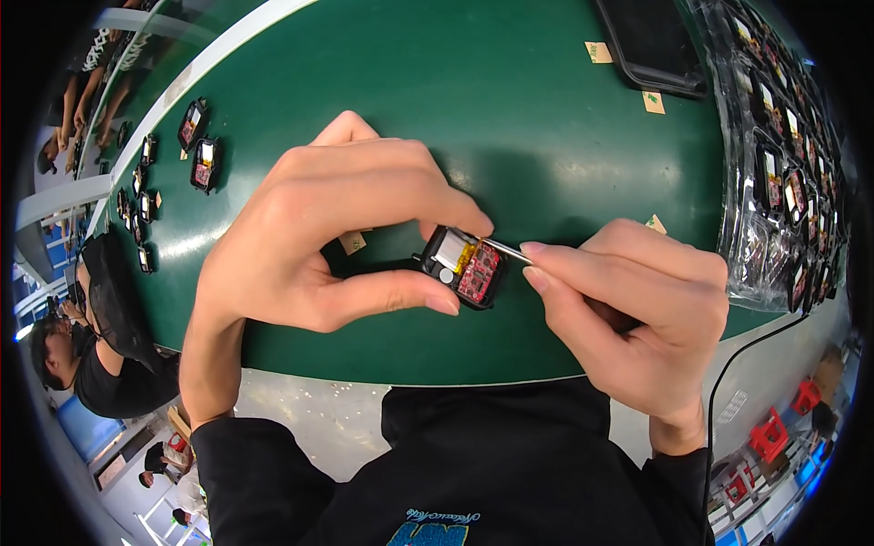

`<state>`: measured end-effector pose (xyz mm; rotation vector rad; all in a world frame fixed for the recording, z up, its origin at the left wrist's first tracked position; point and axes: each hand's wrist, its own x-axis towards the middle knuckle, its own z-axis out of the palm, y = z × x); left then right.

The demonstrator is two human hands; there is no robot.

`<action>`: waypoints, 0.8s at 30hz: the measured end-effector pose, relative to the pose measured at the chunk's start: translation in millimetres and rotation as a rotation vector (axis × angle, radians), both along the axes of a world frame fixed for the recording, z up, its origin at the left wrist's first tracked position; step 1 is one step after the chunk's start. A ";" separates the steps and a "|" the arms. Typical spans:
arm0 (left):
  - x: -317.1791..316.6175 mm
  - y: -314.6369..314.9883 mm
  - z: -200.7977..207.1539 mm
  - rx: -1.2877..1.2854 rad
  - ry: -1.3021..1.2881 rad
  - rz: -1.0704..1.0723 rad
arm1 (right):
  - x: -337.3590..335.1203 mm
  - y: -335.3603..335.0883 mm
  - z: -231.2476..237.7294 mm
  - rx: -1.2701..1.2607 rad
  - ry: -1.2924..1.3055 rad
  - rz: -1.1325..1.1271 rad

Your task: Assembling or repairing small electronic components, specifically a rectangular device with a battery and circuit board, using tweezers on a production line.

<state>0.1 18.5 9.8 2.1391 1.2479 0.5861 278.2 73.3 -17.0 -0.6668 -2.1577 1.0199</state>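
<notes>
A small device (464, 266) is held up over the green table (546, 118), its black case open toward the camera. The left hand (296, 214) curls around it from the left: the index finger rests at the device's far edge and the thumb presses its near left corner, so these fingers are gripping it. Inside the device, a silver battery (451, 248) sits on the left, a red circuit board (481, 273) on the right, yellow tape (467, 258) between them, and a white disc (446, 274) below the battery.

The right hand (642, 309), to the right of the device, pinches a thin metal tool (507, 250) between thumb and index finger. The tool's tip reaches the device's upper right edge, close to the left index fingertip; whether it touches the circuit board cannot be told.

A tan paper square (354, 242) lies on the table left of the device. Well to the device's left is a scatter of similar open devices, two of them a little apart from the rest. Far to its right, clear plastic trays (742, 284) carry many more. Beyond the device, toward the upper right, is a black bin (657, 45). A seated person in black (127, 364) is well left of the device.
</notes>
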 end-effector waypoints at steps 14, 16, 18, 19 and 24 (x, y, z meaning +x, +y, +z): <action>2.0 -2.9 0.8 0.031 -0.005 0.016 | -0.7 -3.0 0.0 0.027 0.005 -0.011; 0.6 -1.5 0.7 0.045 -0.003 0.001 | -0.5 -2.2 1.1 0.013 0.003 -0.016; -0.1 -0.5 1.1 0.063 0.001 -0.019 | -0.8 0.1 0.4 0.035 0.012 -0.002; 0.7 -1.1 1.5 0.037 0.003 0.002 | 0.6 0.2 1.3 0.041 0.015 -0.008; 9.7 -2.1 0.0 0.138 0.056 0.004 | 15.7 -4.6 11.8 -0.079 0.082 -0.029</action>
